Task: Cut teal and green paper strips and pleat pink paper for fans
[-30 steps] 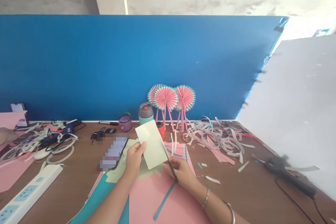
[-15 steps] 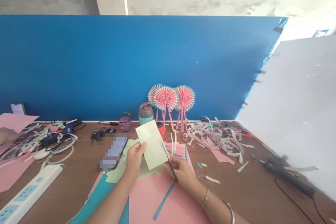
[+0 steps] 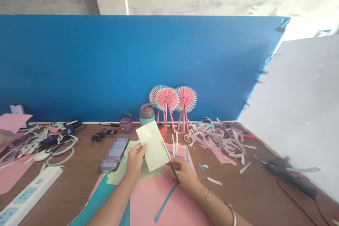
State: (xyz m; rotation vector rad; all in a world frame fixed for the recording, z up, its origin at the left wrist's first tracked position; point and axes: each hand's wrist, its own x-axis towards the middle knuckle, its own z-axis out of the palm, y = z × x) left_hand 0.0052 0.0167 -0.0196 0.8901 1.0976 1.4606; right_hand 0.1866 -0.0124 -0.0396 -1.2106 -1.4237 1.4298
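My left hand (image 3: pixel 136 157) pinches the left edge of a pale yellow-green sheet of paper (image 3: pixel 153 146), thumb on top. My right hand (image 3: pixel 181 173) is closed round a pair of dark-handled scissors (image 3: pixel 173 171), whose blades lie along the sheet's right edge. Part of the handles is hidden by my fingers. Below the hands lies a large pink sheet (image 3: pixel 150 203) with a narrow blue strip (image 3: pixel 165 203) on it. Light green sheets (image 3: pixel 118 173) and a turquoise sheet (image 3: pixel 99 197) stick out at its left.
Pink paper fans (image 3: pixel 167 99) stand at the back beside a flask (image 3: pixel 147 113) and purple cup (image 3: pixel 126 124). Curled paper strips (image 3: pixel 219 141) and a glue gun (image 3: pixel 291 178) lie right. Leftward are a phone (image 3: pixel 116 155), power strip (image 3: pixel 29 194) and another person's hand (image 3: pixel 6 137).
At the far left, the other person's hand and pink paper have shifted slightly left. My hands, the pale sheet and the scissors have barely moved.
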